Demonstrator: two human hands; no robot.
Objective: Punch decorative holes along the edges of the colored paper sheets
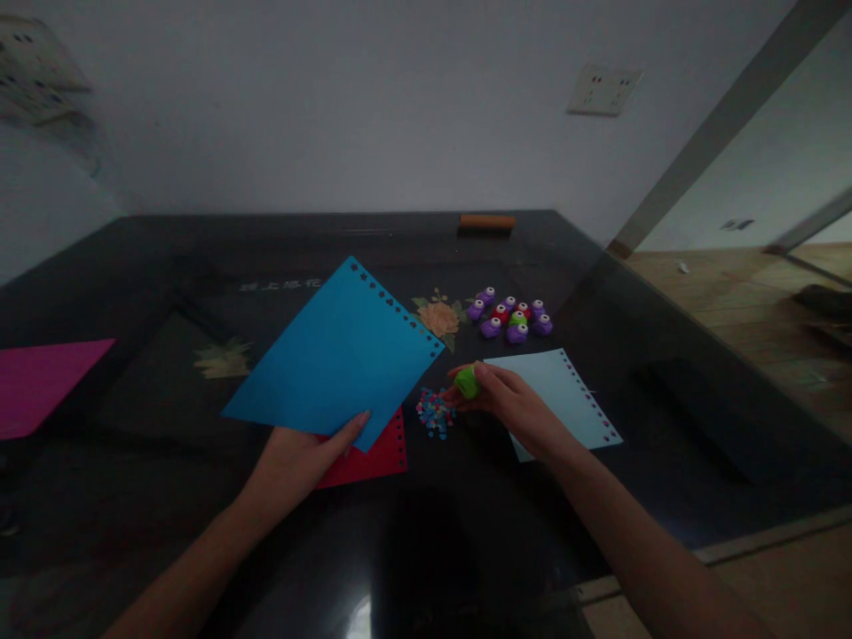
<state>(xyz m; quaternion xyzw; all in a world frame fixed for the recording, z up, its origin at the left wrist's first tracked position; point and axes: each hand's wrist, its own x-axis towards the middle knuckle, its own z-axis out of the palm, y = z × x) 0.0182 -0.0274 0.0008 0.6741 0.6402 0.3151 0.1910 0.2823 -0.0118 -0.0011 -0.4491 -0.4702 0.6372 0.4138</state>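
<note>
**Blue punched sheet was held at its plain near corner**

From my remote seat I judged the sheet light and bendable, easily creased, and weakest along its row of cut-outs; the unpunched margin was the place to grip. My left hand pinched it there, thumb on top, tilted over the red sheet. My right hand had thumb and fingers closed around a green craft punch (probably hard and smooth, so best taken by its sides), just beside the paper confetti. Beyond stood purple craft punches; a pale blue sheet lay rightward.
</note>
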